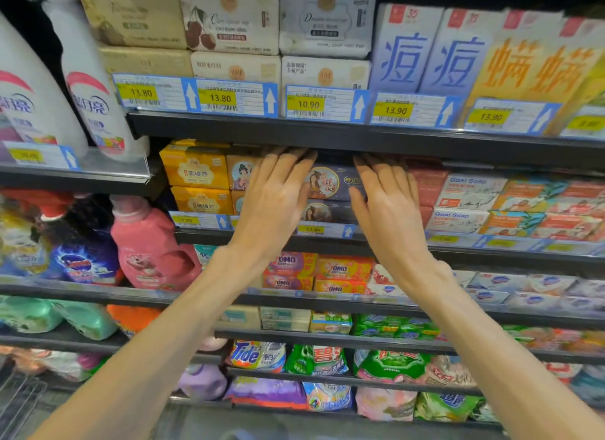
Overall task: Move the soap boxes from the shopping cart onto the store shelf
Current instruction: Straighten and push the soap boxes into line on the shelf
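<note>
Both hands flanked the dark soap boxes [330, 191] stacked on the shelf [327, 235], left hand [275, 194] and right hand [386, 200] equally near, fingers straight, together, pressing box ends, long axis left-right

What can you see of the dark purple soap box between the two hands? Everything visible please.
The dark purple soap box looks like printed cardboard, with a round illustrated figure emblem on its front face. It sits atop a matching box on the second shelf, just under the shelf above, front facing out. The left hand and right hand flank it with straight fingers, covering its ends. Text is too blurred to read.
</note>
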Demonstrator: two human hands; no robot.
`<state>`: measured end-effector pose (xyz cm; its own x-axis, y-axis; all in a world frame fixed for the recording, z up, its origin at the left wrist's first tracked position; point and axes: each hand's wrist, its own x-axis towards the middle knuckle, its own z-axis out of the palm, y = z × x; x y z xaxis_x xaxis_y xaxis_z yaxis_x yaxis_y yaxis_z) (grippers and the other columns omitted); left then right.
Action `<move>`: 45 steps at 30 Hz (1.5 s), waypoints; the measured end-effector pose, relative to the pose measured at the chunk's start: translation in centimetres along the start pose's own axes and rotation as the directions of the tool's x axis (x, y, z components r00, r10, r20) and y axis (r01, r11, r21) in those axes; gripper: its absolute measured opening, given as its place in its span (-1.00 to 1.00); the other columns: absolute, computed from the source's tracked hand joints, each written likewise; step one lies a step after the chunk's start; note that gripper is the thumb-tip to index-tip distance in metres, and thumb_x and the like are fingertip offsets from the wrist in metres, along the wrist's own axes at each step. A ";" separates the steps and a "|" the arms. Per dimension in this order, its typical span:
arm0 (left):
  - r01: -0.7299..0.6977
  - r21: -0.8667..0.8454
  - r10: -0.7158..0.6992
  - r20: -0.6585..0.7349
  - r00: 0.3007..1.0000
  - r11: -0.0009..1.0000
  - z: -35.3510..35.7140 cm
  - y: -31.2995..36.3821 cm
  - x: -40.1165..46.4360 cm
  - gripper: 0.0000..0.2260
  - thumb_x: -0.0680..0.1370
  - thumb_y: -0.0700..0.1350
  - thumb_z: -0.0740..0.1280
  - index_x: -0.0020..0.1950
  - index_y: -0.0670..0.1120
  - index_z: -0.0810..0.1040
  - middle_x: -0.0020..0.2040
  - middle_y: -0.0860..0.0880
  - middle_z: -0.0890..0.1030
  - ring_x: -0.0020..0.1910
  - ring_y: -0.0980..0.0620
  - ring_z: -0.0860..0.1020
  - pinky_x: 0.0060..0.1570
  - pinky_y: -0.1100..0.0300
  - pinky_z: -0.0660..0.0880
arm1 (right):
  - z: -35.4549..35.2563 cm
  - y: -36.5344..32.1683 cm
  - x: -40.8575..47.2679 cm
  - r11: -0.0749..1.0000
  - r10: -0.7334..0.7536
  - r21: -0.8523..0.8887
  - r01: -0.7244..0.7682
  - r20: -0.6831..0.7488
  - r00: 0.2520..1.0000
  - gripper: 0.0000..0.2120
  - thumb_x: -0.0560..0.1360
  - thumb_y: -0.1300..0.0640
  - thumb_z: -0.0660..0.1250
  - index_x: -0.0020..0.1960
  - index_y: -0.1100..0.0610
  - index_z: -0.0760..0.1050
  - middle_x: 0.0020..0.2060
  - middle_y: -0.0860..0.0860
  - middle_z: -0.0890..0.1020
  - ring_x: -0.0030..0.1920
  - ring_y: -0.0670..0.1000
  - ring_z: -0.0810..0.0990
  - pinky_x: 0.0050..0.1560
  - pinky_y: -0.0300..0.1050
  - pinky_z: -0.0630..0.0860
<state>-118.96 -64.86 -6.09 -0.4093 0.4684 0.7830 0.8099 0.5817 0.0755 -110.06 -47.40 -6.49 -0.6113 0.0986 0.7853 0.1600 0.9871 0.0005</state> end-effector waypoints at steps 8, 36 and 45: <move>0.071 0.040 -0.072 0.033 0.997 0.997 0.2 -1.0 1.1 -0.73 0.63 -0.10 0.30 0.32 -0.06 0.55 0.21 -0.13 0.62 0.22 -0.22 0.50 0.30 -0.12 0.37 | -0.4 1.2 1.0 0.998 0.057 0.003 -0.057 0.043 0.997 -0.68 0.64 0.05 0.23 0.38 -0.01 0.46 0.26 0.10 0.52 0.35 0.21 0.40 0.43 0.22 0.24; -0.165 -0.047 0.166 0.024 0.986 0.985 2.1 4.9 1.6 -0.65 0.63 -0.10 0.27 0.41 -0.08 0.49 0.35 -0.04 0.54 0.39 -0.10 0.43 0.47 -0.10 0.24 | -3.6 6.9 -2.7 0.989 0.141 0.044 -0.141 0.006 0.990 -0.65 0.65 0.11 0.21 0.41 0.17 0.40 0.26 0.13 0.52 0.32 0.19 0.42 0.43 0.18 0.27; -0.044 0.031 0.039 0.132 0.990 0.999 4.4 6.6 4.5 -0.69 0.64 0.02 0.24 0.37 0.02 0.54 0.29 -0.02 0.60 0.32 -0.18 0.49 0.40 -0.22 0.26 | -3.7 9.7 -1.4 0.978 0.188 -0.097 -0.182 0.054 0.981 -0.61 0.53 0.26 0.19 0.34 0.13 0.48 0.15 0.16 0.58 0.20 0.24 0.44 0.39 0.23 0.29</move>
<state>-117.28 -55.94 -4.77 -0.4291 0.5744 0.6971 0.8134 0.5813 0.0217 -104.84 -38.43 -5.28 -0.6115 0.2891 0.7366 0.3429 0.9357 -0.0826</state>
